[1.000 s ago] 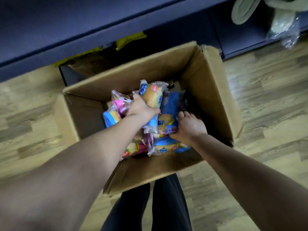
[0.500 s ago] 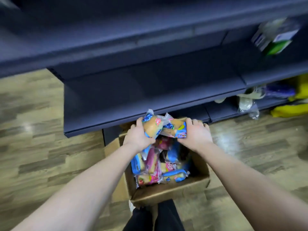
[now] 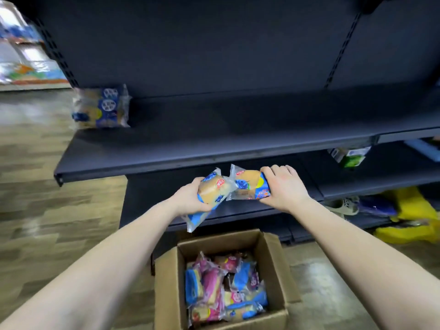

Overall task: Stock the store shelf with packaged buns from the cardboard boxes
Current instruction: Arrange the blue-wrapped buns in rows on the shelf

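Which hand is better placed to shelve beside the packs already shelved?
Left, likely: left hand, gripping a blue-wrapped bun, is nearer the stacked blue bun packs on the dark metal shelf; right hand sits farther right.

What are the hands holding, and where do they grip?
The left hand grips a bun pack around its middle; the right hand grips a second bun pack by its right end.

Matt metal, dull cardboard, glossy film.
The shelf is smooth, matt dark metal; the box plain brown cardboard, dull; the bun packets glossy, crinkled plastic film; the floor wood-look with a faint sheen.
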The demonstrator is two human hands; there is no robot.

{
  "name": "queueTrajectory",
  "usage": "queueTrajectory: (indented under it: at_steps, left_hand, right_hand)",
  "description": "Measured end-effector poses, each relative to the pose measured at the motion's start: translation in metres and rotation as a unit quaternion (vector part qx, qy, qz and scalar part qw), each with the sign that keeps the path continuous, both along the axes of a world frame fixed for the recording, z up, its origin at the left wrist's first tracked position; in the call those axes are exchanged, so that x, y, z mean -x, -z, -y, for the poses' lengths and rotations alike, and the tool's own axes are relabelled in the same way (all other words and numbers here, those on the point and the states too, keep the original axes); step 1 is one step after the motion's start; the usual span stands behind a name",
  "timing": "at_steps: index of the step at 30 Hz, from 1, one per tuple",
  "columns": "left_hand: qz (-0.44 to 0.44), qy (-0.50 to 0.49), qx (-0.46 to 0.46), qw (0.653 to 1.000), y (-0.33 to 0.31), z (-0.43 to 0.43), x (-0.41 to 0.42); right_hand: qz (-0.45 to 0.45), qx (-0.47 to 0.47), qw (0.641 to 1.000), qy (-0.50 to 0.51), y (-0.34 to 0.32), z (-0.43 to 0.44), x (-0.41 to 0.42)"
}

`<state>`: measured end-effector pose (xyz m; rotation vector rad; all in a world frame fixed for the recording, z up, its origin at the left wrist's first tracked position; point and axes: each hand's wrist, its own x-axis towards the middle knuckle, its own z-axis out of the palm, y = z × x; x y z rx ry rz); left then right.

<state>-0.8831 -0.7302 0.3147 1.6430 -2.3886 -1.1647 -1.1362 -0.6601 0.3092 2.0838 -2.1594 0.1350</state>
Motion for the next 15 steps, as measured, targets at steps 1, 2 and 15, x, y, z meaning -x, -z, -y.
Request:
queueTrajectory:
  at_steps: [1, 2, 15]
  left_hand:
    - [-0.003, 0.002, 0.004, 1.000, -0.010, 0.002, -0.001]
    - [-0.011, -0.002, 0.009, 1.000, -0.020, 0.004, -0.002]
    - [0.042, -0.136, 0.225, 0.964, -0.089, 0.048, -0.040]
  right_hand:
    - [-0.003, 0.009, 1.000, -0.007, -0.012, 0.004, 0.001]
    - [-0.005, 0.020, 1.000, -0.011, -0.024, 0.010, 0.003]
    - [0.066, 0.064, 0.994, 0.064, -0.080, 0.073, -0.029]
